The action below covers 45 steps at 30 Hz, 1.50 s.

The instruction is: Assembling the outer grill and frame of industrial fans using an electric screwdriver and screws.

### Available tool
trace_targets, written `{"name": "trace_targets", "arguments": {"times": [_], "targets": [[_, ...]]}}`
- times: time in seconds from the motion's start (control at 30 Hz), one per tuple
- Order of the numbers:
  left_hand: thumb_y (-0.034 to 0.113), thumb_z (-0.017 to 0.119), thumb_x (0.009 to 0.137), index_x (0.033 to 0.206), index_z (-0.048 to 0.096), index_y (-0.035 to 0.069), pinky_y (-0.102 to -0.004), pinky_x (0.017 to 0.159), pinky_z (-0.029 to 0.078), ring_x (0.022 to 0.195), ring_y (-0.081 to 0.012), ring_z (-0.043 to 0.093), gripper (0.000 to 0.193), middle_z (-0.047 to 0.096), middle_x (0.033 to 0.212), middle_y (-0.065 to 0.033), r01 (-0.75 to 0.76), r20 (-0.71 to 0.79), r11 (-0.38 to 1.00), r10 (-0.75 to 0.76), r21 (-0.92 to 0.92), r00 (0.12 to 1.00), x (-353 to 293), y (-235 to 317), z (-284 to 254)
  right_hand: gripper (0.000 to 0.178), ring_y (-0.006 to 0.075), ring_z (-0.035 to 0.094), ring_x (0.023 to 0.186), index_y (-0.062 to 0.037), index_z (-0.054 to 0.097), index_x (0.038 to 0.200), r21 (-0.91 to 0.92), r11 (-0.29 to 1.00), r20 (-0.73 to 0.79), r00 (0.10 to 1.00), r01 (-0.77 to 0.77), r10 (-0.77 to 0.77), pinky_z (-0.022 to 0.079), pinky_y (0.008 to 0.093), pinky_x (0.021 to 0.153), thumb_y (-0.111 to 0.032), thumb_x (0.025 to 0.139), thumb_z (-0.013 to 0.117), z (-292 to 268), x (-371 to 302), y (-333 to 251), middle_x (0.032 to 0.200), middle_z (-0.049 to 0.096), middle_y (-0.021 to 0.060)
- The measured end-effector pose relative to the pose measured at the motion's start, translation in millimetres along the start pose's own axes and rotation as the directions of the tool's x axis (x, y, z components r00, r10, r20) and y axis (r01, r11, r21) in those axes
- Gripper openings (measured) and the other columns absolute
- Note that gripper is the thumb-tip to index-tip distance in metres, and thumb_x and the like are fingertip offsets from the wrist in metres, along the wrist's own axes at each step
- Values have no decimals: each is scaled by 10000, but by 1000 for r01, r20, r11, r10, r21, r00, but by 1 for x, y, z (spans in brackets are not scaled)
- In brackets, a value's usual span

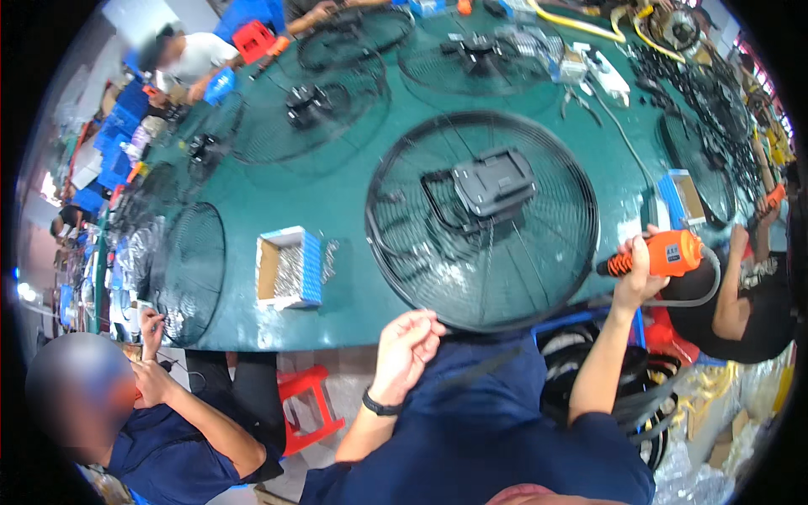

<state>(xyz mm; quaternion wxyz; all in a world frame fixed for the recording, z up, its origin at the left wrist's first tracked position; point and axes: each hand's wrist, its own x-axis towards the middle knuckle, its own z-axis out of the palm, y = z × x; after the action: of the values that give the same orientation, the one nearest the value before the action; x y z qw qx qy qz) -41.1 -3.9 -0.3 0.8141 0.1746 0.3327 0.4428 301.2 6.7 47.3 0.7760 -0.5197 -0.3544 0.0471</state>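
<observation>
A round black fan guard [539, 278] lies flat on the green table in front of me. On its middle sits a black rectangular housing [495, 181], with a black bracket [438, 202] beside it. My right hand [640, 273] grips an orange electric screwdriver [673, 254], whose black ribbed front end points left at the guard's right rim. At the near rim is my left hand [408, 349], its thumb and fingers pinched together. Whether a small part is between those fingertips cannot be made out. An open blue-and-white box [310, 269] of small metal screws stands left of the guard.
Loose screws [330, 259] lie beside the box. More fan guards [195, 273] lie around the table [353, 316]. A cable [627, 139] crosses the right side near another small box [680, 198]. Co-workers sit left and right; a red stool [307, 408] stands below the edge.
</observation>
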Motion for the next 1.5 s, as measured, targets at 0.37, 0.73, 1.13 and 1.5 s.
{"name": "trace_targets", "arguments": {"times": [0.37, 0.73, 1.13, 1.5], "targets": [[154, 550, 919, 957, 592, -12, -208, 475, 341, 575, -108, 466, 175, 587, 756, -73, 181, 19, 981, -180, -75, 983, -9, -24, -1, 359, 223, 495, 637, -10, 438, 953, 418, 896, 463, 883, -148, -70, 449, 373, 638, -279, 767, 586, -30, -31, -67, 703, 496, 108], [163, 509, 938, 974, 592, 14, -197, 467, 325, 591, -100, 450, 174, 567, 763, -37, 316, 137, 929, -294, -190, 946, -8, -29, 1, 441, 207, 563, 595, -59, 458, 970, 634, 657, 593, 802, -407, -76, 487, 355, 547, -359, 744, 690, 45, -85, -95, 692, 565, 71], [171, 489, 956, 952, 600, 18, -195, 453, 311, 558, -81, 415, 190, 557, 742, -33, 302, 173, 926, -267, -228, 948, -15, -20, -5, 436, 230, 562, 636, -49, 463, 1000, 562, 583, 747, 663, -587, -53, 485, 384, 603, -338, 762, 686, 77, -101, -94, 737, 564, 100], [137, 534, 938, 977, 601, 2, -189, 482, 339, 601, -74, 467, 156, 604, 788, -50, 244, 194, 920, -191, -305, 962, -12, -22, -9, 434, 244, 561, 648, -40, 473, 984, 516, 634, 715, 697, -577, 52, 477, 394, 607, -325, 753, 705, 86, -112, -98, 722, 559, 105]]}}
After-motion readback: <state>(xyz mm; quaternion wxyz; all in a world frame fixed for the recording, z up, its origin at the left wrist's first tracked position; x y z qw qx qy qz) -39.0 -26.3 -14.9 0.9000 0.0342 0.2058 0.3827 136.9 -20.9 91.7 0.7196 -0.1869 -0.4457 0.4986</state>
